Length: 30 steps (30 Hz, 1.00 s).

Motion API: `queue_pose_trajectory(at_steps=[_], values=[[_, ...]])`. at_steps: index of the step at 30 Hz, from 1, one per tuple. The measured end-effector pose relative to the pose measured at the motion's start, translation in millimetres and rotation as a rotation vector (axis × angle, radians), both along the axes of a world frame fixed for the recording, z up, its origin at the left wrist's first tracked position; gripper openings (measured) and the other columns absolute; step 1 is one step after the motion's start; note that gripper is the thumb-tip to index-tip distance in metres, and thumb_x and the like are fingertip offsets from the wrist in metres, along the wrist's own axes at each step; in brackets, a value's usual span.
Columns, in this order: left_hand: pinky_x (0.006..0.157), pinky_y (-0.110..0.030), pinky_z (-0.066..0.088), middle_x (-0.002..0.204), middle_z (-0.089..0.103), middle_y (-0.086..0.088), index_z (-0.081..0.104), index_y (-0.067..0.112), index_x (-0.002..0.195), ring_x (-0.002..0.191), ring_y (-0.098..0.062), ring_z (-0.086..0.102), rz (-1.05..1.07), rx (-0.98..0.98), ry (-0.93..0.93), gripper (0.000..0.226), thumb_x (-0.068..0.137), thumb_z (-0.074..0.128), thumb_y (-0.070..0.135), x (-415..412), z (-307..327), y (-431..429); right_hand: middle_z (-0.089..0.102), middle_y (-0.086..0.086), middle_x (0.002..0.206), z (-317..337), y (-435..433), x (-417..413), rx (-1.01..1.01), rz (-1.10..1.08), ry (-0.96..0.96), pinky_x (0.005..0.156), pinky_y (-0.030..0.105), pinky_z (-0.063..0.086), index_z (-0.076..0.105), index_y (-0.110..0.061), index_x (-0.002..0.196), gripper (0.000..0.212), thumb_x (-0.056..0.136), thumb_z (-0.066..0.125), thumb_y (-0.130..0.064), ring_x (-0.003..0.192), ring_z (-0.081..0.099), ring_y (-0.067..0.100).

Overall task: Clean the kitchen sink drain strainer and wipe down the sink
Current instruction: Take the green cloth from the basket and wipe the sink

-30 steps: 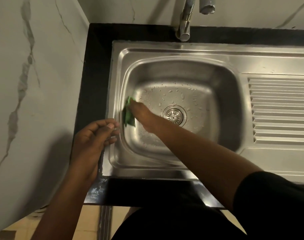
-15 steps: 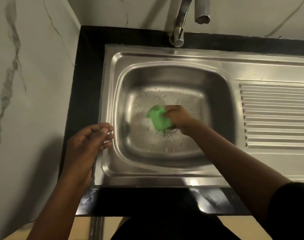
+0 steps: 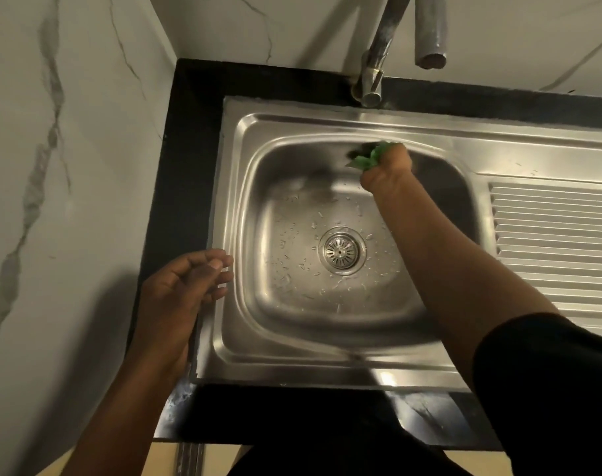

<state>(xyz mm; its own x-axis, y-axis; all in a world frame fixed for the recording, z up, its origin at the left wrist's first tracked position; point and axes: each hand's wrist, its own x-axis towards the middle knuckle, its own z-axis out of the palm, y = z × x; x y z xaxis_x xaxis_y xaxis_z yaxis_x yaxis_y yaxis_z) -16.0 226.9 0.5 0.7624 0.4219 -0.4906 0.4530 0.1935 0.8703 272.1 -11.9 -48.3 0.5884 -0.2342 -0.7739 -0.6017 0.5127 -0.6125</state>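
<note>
Green cloth, gripped by the right hand, has moved from the strainer to the sink's far wall; left hand stays loosely curled, holding nothing.

The green scrub pad is blurred, mostly hidden in the right hand. The faucet runs off the top edge.

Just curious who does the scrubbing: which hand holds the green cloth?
The right hand, gripping the green cloth against the sink's far wall; the left hand holds nothing, loosely curled by its left rim.
</note>
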Motion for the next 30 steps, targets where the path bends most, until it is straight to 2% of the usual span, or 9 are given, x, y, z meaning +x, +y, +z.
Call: queue_pose_trajectory(at_steps=[3, 7, 10, 12, 14, 19, 22, 25, 30], values=[[0.095, -0.042, 0.059, 0.111, 0.083, -0.005, 0.082, 0.022, 0.107, 0.107, -0.026, 0.079, -0.007, 0.009, 0.002, 0.015, 0.098, 0.069, 0.02, -2.8, 1.1, 1.5, 0.07, 0.015, 0.108, -17.6, 52.3, 7.3, 0.035, 0.006, 0.093, 0.079, 0.042, 0.066, 0.067, 0.001, 0.121, 0.026, 0.098, 0.055, -0.005, 0.105, 0.075, 0.034], [0.095, -0.042, 0.059, 0.112, 0.083, -0.002, 0.083, 0.028, 0.106, 0.105, -0.023, 0.08, -0.019, 0.015, 0.024, 0.023, 0.088, 0.07, 0.035, -0.4, 1.1, -2.9, 0.069, 0.012, 0.105, -21.2, 113.6, -14.2, 0.089, 0.209, 0.134, 0.087, 0.039, 0.062, 0.064, -0.011, 0.095, 0.006, 0.098, 0.059, -0.012, 0.093, 0.07, 0.027], [0.092, -0.04, 0.06, 0.112, 0.083, 0.0, 0.083, 0.032, 0.104, 0.105, -0.022, 0.08, -0.059, 0.008, 0.028, 0.027, 0.083, 0.072, 0.043, 9.0, 2.9, -13.7, 0.062, 0.007, 0.1, -18.7, 142.3, -33.2, 0.169, 0.283, 0.108, 0.094, 0.037, 0.057, 0.063, -0.008, 0.12, 0.022, 0.101, 0.053, -0.01, 0.088, 0.064, 0.021], [0.09, -0.038, 0.06, 0.112, 0.083, 0.0, 0.083, 0.03, 0.105, 0.104, -0.022, 0.08, -0.077, 0.006, 0.016, 0.025, 0.085, 0.071, 0.04, 16.5, 5.6, -21.7, 0.055, 0.005, 0.09, -19.1, 143.2, -36.1, 0.242, 0.289, 0.085, 0.08, 0.031, 0.057, 0.056, 0.004, 0.134, 0.033, 0.104, 0.044, -0.002, 0.074, 0.058, 0.016], [0.087, -0.035, 0.06, 0.113, 0.083, -0.001, 0.082, 0.028, 0.106, 0.104, -0.023, 0.08, -0.096, -0.006, -0.005, 0.02, 0.091, 0.07, 0.032, 23.4, 8.8, -28.5, 0.058, 0.014, 0.095, -20.9, 127.5, -32.6, 0.292, 0.286, 0.073, 0.07, 0.034, 0.057, 0.061, 0.005, 0.118, 0.025, 0.102, 0.042, 0.006, 0.075, 0.059, 0.023], [0.084, -0.03, 0.062, 0.111, 0.083, -0.003, 0.08, 0.02, 0.108, 0.104, -0.024, 0.08, -0.12, -0.008, -0.024, 0.018, 0.102, 0.064, 0.013, 35.4, 13.8, -36.8, 0.058, 0.024, 0.126, -41.5, 62.6, -6.4, 0.399, -0.044, 0.017, 0.116, 0.046, 0.046, 0.058, -0.002, 0.134, 0.032, 0.105, 0.046, -0.007, 0.124, 0.061, 0.036], [0.084, -0.027, 0.064, 0.111, 0.083, -0.003, 0.079, 0.016, 0.11, 0.103, -0.022, 0.08, -0.095, -0.016, -0.029, 0.017, 0.102, 0.065, 0.013, 35.9, 13.6, -34.1, 0.055, 0.017, 0.12, -50.3, 9.7, 6.7, 0.387, -0.171, -0.003, 0.119, 0.045, 0.042, 0.056, -0.011, 0.122, 0.024, 0.103, 0.043, -0.007, 0.112, 0.059, 0.032], [0.084, -0.029, 0.063, 0.11, 0.083, -0.002, 0.079, 0.017, 0.11, 0.104, -0.023, 0.08, -0.083, -0.019, -0.013, 0.016, 0.102, 0.065, 0.015, 31.2, 9.3, -30.6, 0.066, 0.011, 0.125, -51.6, -34.5, 12.0, 0.211, -0.231, 0.036, 0.111, 0.043, 0.049, 0.058, -0.01, 0.135, 0.034, 0.101, 0.05, -0.012, 0.113, 0.066, 0.03], [0.083, -0.029, 0.061, 0.11, 0.083, -0.002, 0.081, 0.022, 0.107, 0.104, -0.025, 0.079, -0.086, -0.046, 0.008, 0.014, 0.098, 0.07, 0.019, 24.7, 1.8, -27.7, 0.067, 0.017, 0.127, -42.3, -58.7, -25.4, -0.452, -0.093, 0.034, 0.08, 0.025, 0.05, 0.057, -0.003, 0.137, 0.035, 0.103, 0.051, -0.007, 0.097, 0.062, 0.024]])
